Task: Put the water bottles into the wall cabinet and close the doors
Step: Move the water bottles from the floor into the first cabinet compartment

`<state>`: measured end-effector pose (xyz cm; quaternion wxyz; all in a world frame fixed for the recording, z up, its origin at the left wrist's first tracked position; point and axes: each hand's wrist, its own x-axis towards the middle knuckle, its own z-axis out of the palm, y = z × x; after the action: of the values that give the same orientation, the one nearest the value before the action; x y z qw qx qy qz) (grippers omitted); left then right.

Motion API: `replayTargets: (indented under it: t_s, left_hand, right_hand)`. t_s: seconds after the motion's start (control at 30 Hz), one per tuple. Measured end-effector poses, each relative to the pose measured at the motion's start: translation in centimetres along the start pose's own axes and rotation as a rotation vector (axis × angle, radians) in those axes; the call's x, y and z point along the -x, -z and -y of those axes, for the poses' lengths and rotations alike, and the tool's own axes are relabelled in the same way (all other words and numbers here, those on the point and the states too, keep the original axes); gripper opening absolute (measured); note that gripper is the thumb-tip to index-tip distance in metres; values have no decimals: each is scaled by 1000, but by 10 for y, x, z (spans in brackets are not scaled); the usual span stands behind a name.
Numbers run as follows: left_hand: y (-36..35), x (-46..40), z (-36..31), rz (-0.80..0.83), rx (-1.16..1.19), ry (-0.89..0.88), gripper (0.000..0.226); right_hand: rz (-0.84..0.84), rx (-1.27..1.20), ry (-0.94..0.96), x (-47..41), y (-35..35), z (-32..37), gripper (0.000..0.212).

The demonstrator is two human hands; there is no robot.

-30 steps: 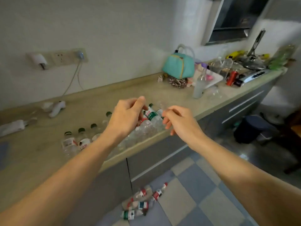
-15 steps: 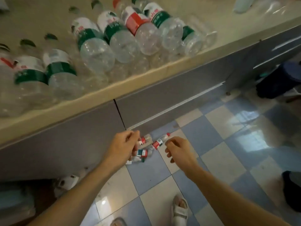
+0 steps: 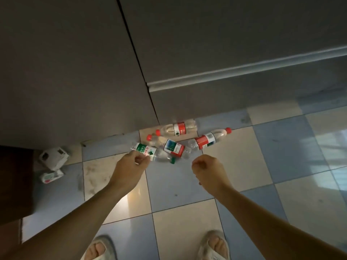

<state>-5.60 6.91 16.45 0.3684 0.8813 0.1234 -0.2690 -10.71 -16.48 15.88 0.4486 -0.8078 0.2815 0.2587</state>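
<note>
Several clear plastic water bottles lie in a heap on the tiled floor against the grey base cabinet. One has a green label [image 3: 148,151] and a green cap; the others have red labels: one by the cabinet [image 3: 178,129], one in the middle [image 3: 174,148], one on the right [image 3: 206,140]. My left hand [image 3: 129,166] hovers with curled fingers at the green-labelled bottle's near side; I cannot tell whether it touches it. My right hand [image 3: 205,170] is curled, holds nothing and sits just short of the heap. The wall cabinet is out of view.
Grey base cabinet doors [image 3: 75,72] with a long rail handle [image 3: 244,71] fill the upper view. A white box [image 3: 54,157] and a small carton [image 3: 51,176] lie at the left by a dark wooden object [image 3: 15,181]. My slippered feet [image 3: 99,248] stand below.
The view has dropped from the counter with its row of bottles to the floor. Both hands have come down close to the bottle heap, still curled and holding nothing.
</note>
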Motion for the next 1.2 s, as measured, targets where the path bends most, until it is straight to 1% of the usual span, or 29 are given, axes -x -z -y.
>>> replayTargets:
  t_s: [0.1,0.17,0.23,0.3,0.4,0.43,0.53,0.6,0.67,0.8,0.93,1.0,1.1,1.2]
  left_hand:
    - [-32,-45,34,-29,-104,-40,32]
    - [-49,-72,55,-24,-180,-95,37]
    - [-61,-99,74,-7,-253,-189,39]
    - [-71,-122,91,43,-325,-305,45]
    - [-77,-161,113,75,-585,-509,62]
    - [-78,-174,119,75,-671,-570,66]
    - [-82,-203,132,132,-852,-707,71]
    - [-89,-211,137,166,-937,-782,72]
    - [-96,-211,140,182,-960,-832,76]
    - [-105,-208,144,128,-1005,-950,73]
    - [-108,-204,148,101,-1047,-984,66]
    - [-106,-203,147,87,-1043,-1010,68]
    - [-95,-201,151,62,-941,-1046,66]
    - [-75,-196,156,57,-675,-1027,59]
  right_hand:
    - [19,68,101,-50,-35,-18,13]
    - [17,82,149,-81,-58,-26,17]
    - [21,117,170,-113,-78,-29,18]
    - [9,187,197,-143,-93,-31,16]
    - [-32,250,278,-185,-108,-37,23]
    - [-32,277,310,-198,-113,-39,28]
    - [7,406,359,-227,-120,-45,56]
    - [70,396,346,-236,-119,-47,66]
    - [129,368,340,-239,-119,-50,69]
    - [171,404,351,-241,-122,-57,72]
    - [119,407,378,-240,-127,-59,69]
    - [80,391,377,-238,-129,-63,69]
    - [52,269,386,-233,-127,-72,73]
    - [2,154,448,-225,-117,-73,79]
